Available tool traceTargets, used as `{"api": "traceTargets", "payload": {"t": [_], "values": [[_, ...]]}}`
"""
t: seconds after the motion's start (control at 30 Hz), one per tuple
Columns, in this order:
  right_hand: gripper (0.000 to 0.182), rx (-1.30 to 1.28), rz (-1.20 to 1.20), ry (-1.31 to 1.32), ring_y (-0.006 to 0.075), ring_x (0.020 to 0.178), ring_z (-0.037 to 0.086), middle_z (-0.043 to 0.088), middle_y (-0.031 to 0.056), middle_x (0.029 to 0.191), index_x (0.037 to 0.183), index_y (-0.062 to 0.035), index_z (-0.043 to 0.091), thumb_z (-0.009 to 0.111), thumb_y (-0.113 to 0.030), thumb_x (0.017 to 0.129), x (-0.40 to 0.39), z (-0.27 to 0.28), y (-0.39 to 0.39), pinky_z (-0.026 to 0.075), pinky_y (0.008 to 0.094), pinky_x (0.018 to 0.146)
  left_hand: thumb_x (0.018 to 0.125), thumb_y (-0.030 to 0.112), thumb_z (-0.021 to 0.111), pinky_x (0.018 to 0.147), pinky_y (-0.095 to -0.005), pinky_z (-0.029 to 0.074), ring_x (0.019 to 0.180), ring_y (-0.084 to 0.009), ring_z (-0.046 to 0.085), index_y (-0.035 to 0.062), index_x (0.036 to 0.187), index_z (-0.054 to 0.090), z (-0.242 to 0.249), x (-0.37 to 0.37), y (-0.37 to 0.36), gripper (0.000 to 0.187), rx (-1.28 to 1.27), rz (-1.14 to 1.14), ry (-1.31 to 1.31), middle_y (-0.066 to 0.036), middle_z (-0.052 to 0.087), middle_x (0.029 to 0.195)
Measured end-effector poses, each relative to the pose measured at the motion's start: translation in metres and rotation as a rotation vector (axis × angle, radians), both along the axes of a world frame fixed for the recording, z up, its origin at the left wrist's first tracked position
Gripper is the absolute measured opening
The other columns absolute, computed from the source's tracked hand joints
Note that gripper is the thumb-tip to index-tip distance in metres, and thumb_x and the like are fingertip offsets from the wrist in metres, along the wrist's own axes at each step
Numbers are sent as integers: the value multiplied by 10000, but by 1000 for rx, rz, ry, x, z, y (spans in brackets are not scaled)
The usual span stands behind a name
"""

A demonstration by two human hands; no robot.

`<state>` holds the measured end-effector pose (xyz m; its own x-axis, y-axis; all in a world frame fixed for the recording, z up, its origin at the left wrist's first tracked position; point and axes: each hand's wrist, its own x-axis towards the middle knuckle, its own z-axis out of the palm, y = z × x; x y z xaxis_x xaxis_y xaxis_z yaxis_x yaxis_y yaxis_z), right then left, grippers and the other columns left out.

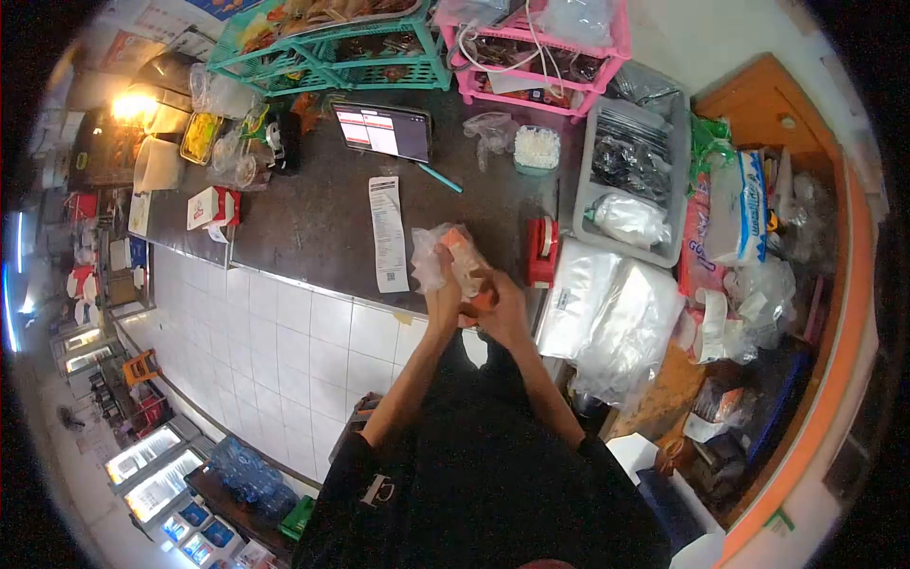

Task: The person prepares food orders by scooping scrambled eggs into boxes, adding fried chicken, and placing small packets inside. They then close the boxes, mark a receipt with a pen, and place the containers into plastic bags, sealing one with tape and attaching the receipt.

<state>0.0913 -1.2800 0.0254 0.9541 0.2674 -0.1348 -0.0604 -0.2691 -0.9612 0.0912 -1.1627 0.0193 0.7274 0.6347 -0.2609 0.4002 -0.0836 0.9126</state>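
A see-through plastic bag [428, 263] with something orange and pale inside is held up at the counter's front edge. My left hand [443, 302] grips its left side, fingers pointing up along the plastic. At the lower right of the bag, my right hand [503, 308] is closed round a bunched part, close to a reddish-orange patch. What exactly is inside the bag cannot be made out. Just left of the bag, a long printed receipt [387, 232] lies flat on the dark counter [301, 228].
Behind the receipt stands a tablet [383, 131] with a blue pen [440, 177] beside it. A red stapler-like object [542, 251] and stacked plastic bags [607, 318] lie to the right. A grey tray [580, 213], pink rack [578, 101] and green rack [327, 76] line the back.
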Motion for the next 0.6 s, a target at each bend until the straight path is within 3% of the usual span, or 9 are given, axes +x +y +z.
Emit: {"api": "traceTargets", "payload": {"t": [0.07,0.17,0.2,0.3,0.37,0.43,0.5,0.57,0.6], "values": [[252,-92,-81,-228,229,765,623,611,124,830,998,-40,682,744,-24,755,-7,-5,9,468,331,661,1003,324,511,933,-337,428,1049,-243,556,-58,1229,494,14,-6,12,444,-375,122,-80,-128,563,1155],[251,-49,22,-102,329,847,639,622,172,905,950,-4,675,722,-78,715,6,0,-8,493,382,715,924,207,650,884,-326,452,1025,-197,554,-47,1210,511,31,-22,24,407,-339,-27,-217,-116,578,1115],[251,-55,26,-97,329,847,639,622,172,905,950,-4,675,722,-78,715,8,-4,-13,493,382,715,820,152,766,816,-316,481,964,-179,571,-29,1183,524,51,-25,29,473,-161,-65,-147,-102,600,1052],[234,-146,-27,-184,340,811,636,625,174,879,916,-7,675,691,-50,686,19,-19,-30,488,389,685,773,202,819,761,-307,494,896,-162,580,-5,1119,551,6,-56,80,484,-54,-257,-98,-81,613,994],[238,-279,-27,-258,354,776,625,629,171,870,929,-17,680,662,-26,691,23,-22,-40,481,394,665,788,167,806,723,-281,496,884,-117,574,27,1002,597,16,-71,113,330,-212,-192,43,-54,612,968],[224,-371,16,-289,361,775,621,631,172,883,936,-18,680,663,-32,713,23,-15,-51,482,393,665,850,21,673,715,-269,503,891,-133,587,18,965,645,20,-86,141,118,99,-146,-133,-65,605,918],[153,-531,-11,-289,323,739,624,628,159,866,939,-13,674,667,-103,816,17,13,-49,481,385,649,896,60,634,565,-223,450,691,-108,560,1,961,627,51,-91,151,88,435,-84,-223,-28,630,802],[133,-315,-91,-146,254,801,619,613,144,875,937,-8,671,624,-120,885,17,90,-25,479,364,712,885,51,633,613,-239,465,742,-124,577,-4,968,637,61,-97,157,100,366,-63,-200,-42,642,827],[133,93,-51,-257,233,849,599,602,143,896,946,-5,665,600,-115,909,13,108,1,467,362,757,873,43,631,661,-255,481,794,-141,595,-10,975,646,61,-102,159,115,304,-58,-181,-56,655,853]]}}
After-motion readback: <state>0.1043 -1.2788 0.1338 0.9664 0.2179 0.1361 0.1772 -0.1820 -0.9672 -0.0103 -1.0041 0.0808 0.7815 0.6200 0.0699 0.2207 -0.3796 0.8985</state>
